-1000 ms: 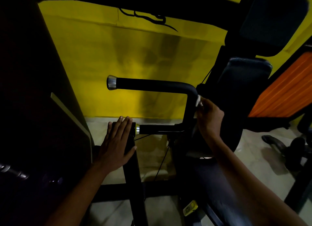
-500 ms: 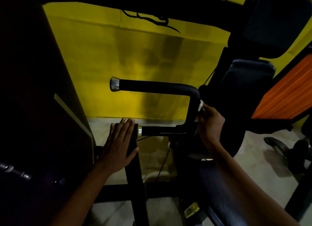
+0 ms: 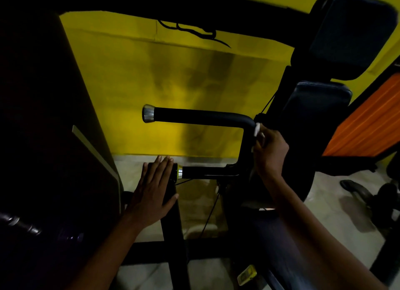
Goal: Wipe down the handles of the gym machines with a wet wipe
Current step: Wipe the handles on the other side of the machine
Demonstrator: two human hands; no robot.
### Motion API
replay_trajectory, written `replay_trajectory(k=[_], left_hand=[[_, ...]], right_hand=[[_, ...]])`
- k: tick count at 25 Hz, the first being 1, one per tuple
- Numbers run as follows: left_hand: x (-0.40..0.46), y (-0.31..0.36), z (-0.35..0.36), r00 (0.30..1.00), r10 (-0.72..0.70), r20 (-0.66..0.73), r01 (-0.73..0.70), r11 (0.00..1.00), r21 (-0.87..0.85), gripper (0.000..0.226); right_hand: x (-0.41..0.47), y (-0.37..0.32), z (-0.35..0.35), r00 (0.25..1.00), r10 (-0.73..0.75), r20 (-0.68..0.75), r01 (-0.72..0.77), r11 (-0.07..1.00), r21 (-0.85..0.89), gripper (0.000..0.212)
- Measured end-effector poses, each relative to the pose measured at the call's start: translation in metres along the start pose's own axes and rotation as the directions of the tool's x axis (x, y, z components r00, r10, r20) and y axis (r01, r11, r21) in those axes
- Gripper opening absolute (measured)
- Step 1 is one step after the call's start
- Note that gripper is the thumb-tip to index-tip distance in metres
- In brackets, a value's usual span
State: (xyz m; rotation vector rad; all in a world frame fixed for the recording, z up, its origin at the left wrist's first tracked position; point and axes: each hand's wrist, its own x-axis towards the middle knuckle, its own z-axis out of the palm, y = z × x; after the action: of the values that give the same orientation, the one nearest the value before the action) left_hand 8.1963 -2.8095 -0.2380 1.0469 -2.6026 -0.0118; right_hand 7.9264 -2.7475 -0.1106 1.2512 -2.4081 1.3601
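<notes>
Left hand [image 3: 152, 192] unmoved since a second ago: fingers straight, flat on black upright post [image 3: 173, 220]. Right hand [image 3: 269, 153] pinching wet wipe [image 3: 257, 129], crept up vertical bar toward handle [image 3: 201, 116] bend. We judge horizontal grip next.

The right hand [image 3: 269, 153] pinches a white wipe [image 3: 257, 129] against the bend of the black handle [image 3: 203, 116]. The left hand [image 3: 153, 190] rests flat on a black post [image 3: 173, 220] below-left.
</notes>
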Motion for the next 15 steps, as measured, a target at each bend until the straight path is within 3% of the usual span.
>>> replay_trajectory(k=[4, 7, 9, 11, 12, 15], left_hand=[[0.000, 0.001, -0.001, 1.000, -0.006, -0.011, 0.006, 1.000, -0.009, 0.080], [0.000, 0.001, 0.000, 1.000, -0.004, -0.021, 0.004, 1.000, -0.021, 0.081], [0.000, 0.001, 0.001, 1.000, 0.000, -0.023, 0.000, 1.000, -0.014, 0.081], [-0.001, 0.001, 0.002, 1.000, -0.006, -0.022, 0.006, 1.000, -0.010, 0.080], [-0.001, 0.000, 0.002, 1.000, -0.006, -0.022, 0.006, 1.000, -0.011, 0.080], [-0.001, 0.000, 0.003, 1.000, 0.006, -0.012, -0.006, 1.000, 0.006, 0.084]], right_hand=[[0.007, -0.021, 0.010, 0.995, -0.097, -0.029, 0.100, 0.980, 0.175, 0.021], [-0.009, -0.009, 0.011, 0.957, -0.287, 0.037, 0.283, 0.955, 0.092, 0.029], [-0.010, -0.001, 0.007, 0.953, -0.298, 0.047, 0.291, 0.949, 0.120, 0.027], [-0.003, -0.001, 0.008, 0.955, -0.296, 0.005, 0.296, 0.954, 0.039, 0.026], [0.000, -0.005, 0.013, 0.944, -0.329, -0.015, 0.328, 0.943, -0.056, 0.027], [-0.005, -0.033, 0.027, 0.910, -0.414, 0.020, 0.414, 0.909, -0.044, 0.030]])
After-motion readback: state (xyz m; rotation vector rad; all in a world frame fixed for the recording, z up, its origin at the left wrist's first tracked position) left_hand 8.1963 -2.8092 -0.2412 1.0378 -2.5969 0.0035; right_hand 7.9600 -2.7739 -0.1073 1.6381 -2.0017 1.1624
